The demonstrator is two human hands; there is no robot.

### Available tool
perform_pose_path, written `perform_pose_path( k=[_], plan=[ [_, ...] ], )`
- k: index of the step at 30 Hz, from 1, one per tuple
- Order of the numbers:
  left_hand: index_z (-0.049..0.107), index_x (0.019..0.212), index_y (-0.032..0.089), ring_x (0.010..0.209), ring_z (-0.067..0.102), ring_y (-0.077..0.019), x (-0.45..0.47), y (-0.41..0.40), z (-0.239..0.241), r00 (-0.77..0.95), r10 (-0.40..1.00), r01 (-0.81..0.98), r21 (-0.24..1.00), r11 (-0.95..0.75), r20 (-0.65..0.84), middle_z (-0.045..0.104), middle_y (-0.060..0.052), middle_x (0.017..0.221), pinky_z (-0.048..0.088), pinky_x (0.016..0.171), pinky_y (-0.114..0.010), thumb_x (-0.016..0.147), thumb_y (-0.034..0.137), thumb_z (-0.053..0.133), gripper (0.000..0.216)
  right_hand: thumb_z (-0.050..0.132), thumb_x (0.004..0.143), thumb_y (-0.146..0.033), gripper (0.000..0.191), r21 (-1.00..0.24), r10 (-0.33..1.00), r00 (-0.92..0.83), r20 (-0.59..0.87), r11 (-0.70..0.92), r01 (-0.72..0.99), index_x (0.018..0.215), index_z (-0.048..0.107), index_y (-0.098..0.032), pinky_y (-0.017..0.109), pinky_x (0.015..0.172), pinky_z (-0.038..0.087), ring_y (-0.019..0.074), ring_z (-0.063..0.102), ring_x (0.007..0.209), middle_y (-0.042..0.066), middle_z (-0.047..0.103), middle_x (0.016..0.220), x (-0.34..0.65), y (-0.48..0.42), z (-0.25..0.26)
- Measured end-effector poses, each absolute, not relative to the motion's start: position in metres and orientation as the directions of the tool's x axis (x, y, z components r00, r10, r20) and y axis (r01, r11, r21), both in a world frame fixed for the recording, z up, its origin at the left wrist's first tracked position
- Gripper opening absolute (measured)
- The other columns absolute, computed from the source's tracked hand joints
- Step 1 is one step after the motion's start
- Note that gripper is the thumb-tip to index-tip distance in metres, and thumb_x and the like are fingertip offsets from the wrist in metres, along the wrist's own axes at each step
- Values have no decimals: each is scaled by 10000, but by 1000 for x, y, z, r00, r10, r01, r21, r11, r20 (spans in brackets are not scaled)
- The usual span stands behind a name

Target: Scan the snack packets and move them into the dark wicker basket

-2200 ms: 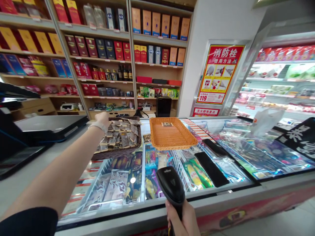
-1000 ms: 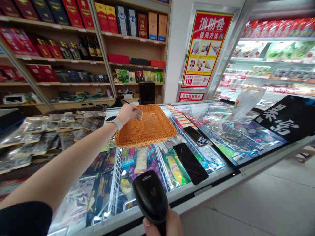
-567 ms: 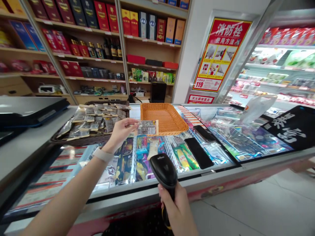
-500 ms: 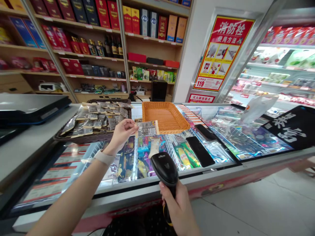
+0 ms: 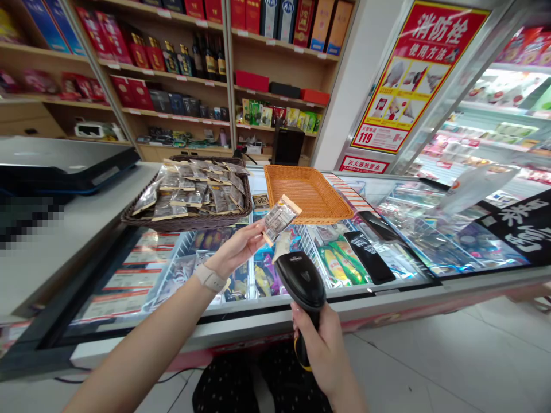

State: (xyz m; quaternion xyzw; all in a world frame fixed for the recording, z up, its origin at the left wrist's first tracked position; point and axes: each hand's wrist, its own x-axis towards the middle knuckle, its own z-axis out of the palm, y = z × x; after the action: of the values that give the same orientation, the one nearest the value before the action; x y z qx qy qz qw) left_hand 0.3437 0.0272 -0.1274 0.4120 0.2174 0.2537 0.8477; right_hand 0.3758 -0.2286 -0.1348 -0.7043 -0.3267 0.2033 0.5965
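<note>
Between the fingertips of my left hand (image 5: 241, 246) is a small clear snack packet (image 5: 279, 219), tilted, with pale strips at its ends. My right hand (image 5: 321, 344) is wrapped round the handle of a black barcode scanner (image 5: 301, 281), its head just in front of and below the packet. Many similar packets (image 5: 189, 186) lie heaped in a dark brown wicker basket (image 5: 185, 222) to the left. Behind the held packet, an orange wicker basket (image 5: 307, 192) rests on the glass freezer top and holds nothing visible.
Two dark phones (image 5: 370, 258) lie on the glass of the chest freezer (image 5: 258, 321). A grey counter with a flat device (image 5: 64, 160) stands at the left. On the right are a clear plastic bag (image 5: 477, 186) and a black cloth with white characters (image 5: 525, 226).
My left hand has turned the packet from lying level to a steep tilt. Its palm now faces more upward. The camera view has shifted, and the scanner stays in my right hand.
</note>
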Motion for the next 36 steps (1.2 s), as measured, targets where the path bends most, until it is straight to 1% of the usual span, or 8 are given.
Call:
perform_pose_path(
  k=[5,8,11,14,17,19,27,36],
  plan=[
    [732,889,173,819,737,-169,342,24,-134,759,632,-214,857,469,-156,765,-74,933,624,829,-288,862,240,783,89,610,971,-569,433,-971,712,694,111,-71,228,966,753,-161,272,613,508,224,693,704,54,736,742,375,-227,-135],
    [696,843,161,742,723,-131,343,21,-136,754,633,-192,862,470,-177,750,-51,866,611,837,-274,835,212,807,122,613,972,-524,387,-971,710,690,140,-38,236,981,745,-161,271,630,512,233,709,769,62,745,778,375,-226,-135],
    [643,830,157,766,741,-138,344,18,-138,765,626,-194,875,443,-148,743,-28,815,599,899,-305,761,167,863,231,599,976,-522,392,-971,707,694,137,-44,236,1011,737,-157,278,649,507,248,715,826,72,755,809,376,-225,-135],
    [620,929,163,800,760,-172,344,18,-141,786,612,-195,906,375,-84,760,-25,813,600,921,-368,691,172,916,380,575,981,-553,425,-959,715,689,117,-100,266,1020,730,-159,282,650,486,247,703,805,67,746,799,378,-226,-131],
    [634,1114,151,810,762,-190,344,19,-144,796,602,-179,929,325,-57,780,-47,866,597,929,-404,680,191,927,526,563,986,-556,430,-936,731,671,125,-137,324,1036,728,-162,287,641,467,252,690,770,60,732,770,382,-225,-126],
    [633,1165,136,809,761,-193,344,18,-146,796,603,-168,935,312,-58,781,-55,875,594,936,-411,678,187,926,571,554,994,-541,422,-925,740,660,131,-149,350,1063,727,-162,290,640,463,258,691,766,60,736,771,384,-225,-123],
    [582,1062,171,743,743,-162,349,16,-149,775,631,-165,952,257,-36,697,33,779,613,906,-414,649,187,916,532,536,1008,-537,458,-918,751,653,98,-186,351,1171,715,-148,297,611,473,260,694,681,36,712,680,391,-224,-121],
    [560,1060,175,771,740,-174,348,12,-146,783,619,-112,968,223,-52,688,22,819,623,871,-412,659,190,902,527,542,1000,-493,429,-923,741,662,116,-165,346,1196,710,-150,323,714,503,299,727,871,83,765,834,391,-222,-122]
  ],
)
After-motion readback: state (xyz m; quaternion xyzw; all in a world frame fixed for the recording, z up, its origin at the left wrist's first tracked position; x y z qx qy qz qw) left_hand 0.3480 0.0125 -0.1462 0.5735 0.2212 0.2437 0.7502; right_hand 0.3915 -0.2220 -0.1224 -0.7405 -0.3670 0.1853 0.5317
